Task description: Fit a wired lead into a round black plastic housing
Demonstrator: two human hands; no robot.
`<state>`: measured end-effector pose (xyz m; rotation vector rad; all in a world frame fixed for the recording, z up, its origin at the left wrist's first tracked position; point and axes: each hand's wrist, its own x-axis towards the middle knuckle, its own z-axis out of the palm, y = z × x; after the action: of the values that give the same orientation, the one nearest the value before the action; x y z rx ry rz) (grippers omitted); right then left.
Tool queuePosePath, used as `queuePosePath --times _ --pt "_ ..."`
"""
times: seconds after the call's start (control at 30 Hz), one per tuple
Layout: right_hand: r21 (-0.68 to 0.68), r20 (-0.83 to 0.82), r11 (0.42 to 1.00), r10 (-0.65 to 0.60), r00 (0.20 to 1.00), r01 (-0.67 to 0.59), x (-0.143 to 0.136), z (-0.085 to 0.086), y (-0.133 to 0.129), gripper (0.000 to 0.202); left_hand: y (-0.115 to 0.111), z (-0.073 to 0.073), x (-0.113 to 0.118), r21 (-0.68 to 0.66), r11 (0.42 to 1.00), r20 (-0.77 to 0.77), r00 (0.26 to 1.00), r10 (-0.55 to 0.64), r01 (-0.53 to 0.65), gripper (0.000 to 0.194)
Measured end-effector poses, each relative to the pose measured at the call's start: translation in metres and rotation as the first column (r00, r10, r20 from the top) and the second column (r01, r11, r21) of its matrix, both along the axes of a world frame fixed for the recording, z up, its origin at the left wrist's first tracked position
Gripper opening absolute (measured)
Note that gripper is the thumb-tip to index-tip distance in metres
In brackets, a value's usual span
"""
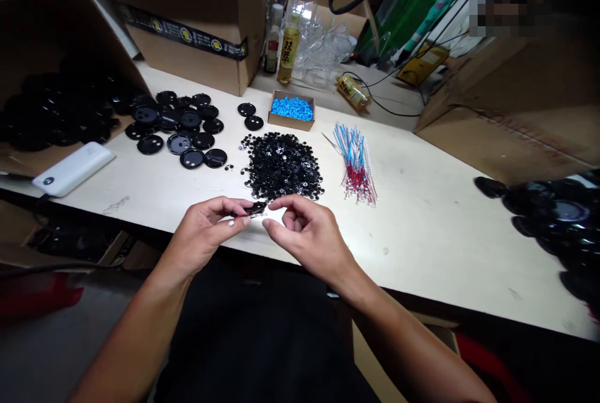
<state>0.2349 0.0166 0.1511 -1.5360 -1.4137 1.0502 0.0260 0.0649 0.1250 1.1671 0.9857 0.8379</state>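
Observation:
My left hand [213, 222] is closed on a black plastic disc [255, 208], gripped between thumb and fingers at the table's front edge. A red wire [239, 216] runs along the disc by the thumb. Close to the disc's right side is my right hand [302, 228], thumb and index finger apart and the other fingers curled; nothing shows clearly between them. Just beyond both hands lies a pile of small black round pieces [284, 165]. To its right rests a bundle of red, blue and white wires [357, 169], with tweezers [332, 142] beside it.
Black round covers [190, 119] lie scattered at left, before an open carton [112, 40] of more. A white power bank [74, 169] sits near the front-left edge. Blue pieces fill a small box [291, 125]. Bottles [288, 50] stand behind; more black covers [557, 215] are heaped at right.

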Motion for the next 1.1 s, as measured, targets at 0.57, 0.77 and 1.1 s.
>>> queuePosePath --times 0.57,0.77,1.1 --pt "-0.149 -0.357 0.988 -0.093 0.929 0.042 -0.023 -0.013 0.011 0.018 -0.006 -0.004 -0.005 0.029 1.0 0.007 1.0 0.012 -0.012 0.016" --pt "-0.171 -0.351 0.984 -0.109 0.93 0.051 -0.026 -0.014 0.01 0.021 -0.007 -0.006 -0.008 0.042 0.999 0.004 1.0 0.007 -0.007 0.016" --pt "-0.391 -0.553 0.916 -0.154 0.819 -0.093 -0.018 -0.013 0.01 0.031 -0.006 -0.01 -0.021 -0.023 0.995 0.034 0.995 -0.094 0.095 0.016"
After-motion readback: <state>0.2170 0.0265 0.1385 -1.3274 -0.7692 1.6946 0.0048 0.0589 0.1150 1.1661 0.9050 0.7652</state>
